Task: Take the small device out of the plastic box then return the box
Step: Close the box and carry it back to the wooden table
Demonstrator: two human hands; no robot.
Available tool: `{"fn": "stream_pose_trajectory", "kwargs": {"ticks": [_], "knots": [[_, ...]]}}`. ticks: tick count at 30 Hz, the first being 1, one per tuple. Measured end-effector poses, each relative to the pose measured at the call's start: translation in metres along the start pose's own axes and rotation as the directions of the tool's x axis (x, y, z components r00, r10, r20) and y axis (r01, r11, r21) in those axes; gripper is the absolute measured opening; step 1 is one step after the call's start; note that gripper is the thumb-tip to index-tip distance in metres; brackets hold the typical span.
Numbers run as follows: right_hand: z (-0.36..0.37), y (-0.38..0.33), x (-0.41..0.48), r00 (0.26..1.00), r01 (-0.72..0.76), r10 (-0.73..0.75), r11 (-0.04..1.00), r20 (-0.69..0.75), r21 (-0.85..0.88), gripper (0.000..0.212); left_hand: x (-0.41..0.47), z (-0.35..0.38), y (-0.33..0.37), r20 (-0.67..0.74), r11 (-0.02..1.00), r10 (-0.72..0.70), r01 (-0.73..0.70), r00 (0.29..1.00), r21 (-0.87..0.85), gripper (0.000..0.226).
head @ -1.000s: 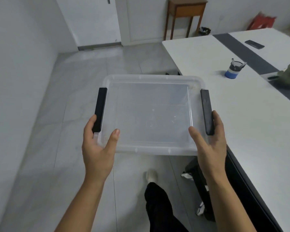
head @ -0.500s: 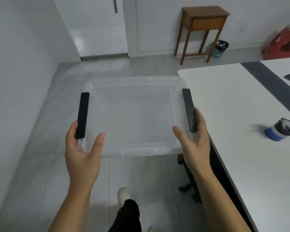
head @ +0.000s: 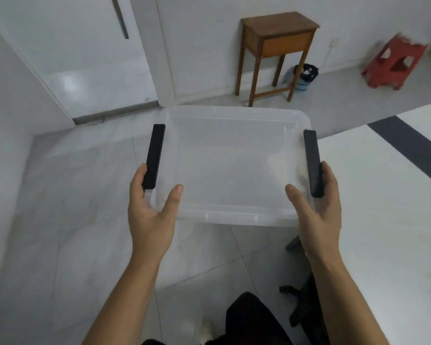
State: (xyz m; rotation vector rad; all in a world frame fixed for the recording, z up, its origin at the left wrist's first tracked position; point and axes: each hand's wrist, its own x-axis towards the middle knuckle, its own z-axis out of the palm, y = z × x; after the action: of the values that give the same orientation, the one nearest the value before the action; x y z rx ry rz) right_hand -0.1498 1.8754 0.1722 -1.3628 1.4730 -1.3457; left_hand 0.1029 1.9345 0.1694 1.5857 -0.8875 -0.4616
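Since the earlier frame the blue bottle has left view and the wooden side table (head: 279,46) looms nearer. Both hands carry the clear, rounded-corner plastic box (head: 234,165) over the tiled floor, beside the white counter (head: 383,207). Left hand (head: 151,217) and right hand (head: 317,215) clasp its black bar handles; fingers are hidden underneath. No writing legible.

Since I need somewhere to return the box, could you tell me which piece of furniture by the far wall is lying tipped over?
The red plastic stool at far right; the brown wooden side table stands upright.
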Motion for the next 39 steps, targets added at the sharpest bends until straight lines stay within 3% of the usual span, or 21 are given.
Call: {"fn": "stream_pose_trajectory", "kwargs": {"ticks": [9,19,25,31,39], "knots": [[0.093,0.056,0.223,0.989,-0.049,0.055,0.998,-0.138,0.049,0.074,0.230,0.162,-0.028,0.142,0.998,0.042,-0.048,0.989,0.037,0.074],[0.209,0.047,0.511,1.000,-0.029,0.029,0.998,0.001,0.055,0.078,0.472,0.294,-0.016,0.032,0.995,0.051,-0.054,0.998,0.081,0.069],[0.265,0.075,0.675,0.999,-0.022,0.023,0.999,-0.029,0.028,0.077,0.608,0.402,-0.043,0.027,0.997,0.000,-0.002,1.000,0.075,0.072],[0.297,0.087,0.848,0.987,-0.048,0.048,0.999,-0.151,0.004,0.078,0.766,0.541,-0.048,0.144,0.999,0.006,-0.011,0.990,0.036,0.073],[0.257,0.104,1.025,0.919,-0.104,0.075,0.993,-0.386,-0.053,0.079,0.895,0.746,-0.010,0.401,0.996,0.085,-0.089,0.912,-0.008,0.075]]}}
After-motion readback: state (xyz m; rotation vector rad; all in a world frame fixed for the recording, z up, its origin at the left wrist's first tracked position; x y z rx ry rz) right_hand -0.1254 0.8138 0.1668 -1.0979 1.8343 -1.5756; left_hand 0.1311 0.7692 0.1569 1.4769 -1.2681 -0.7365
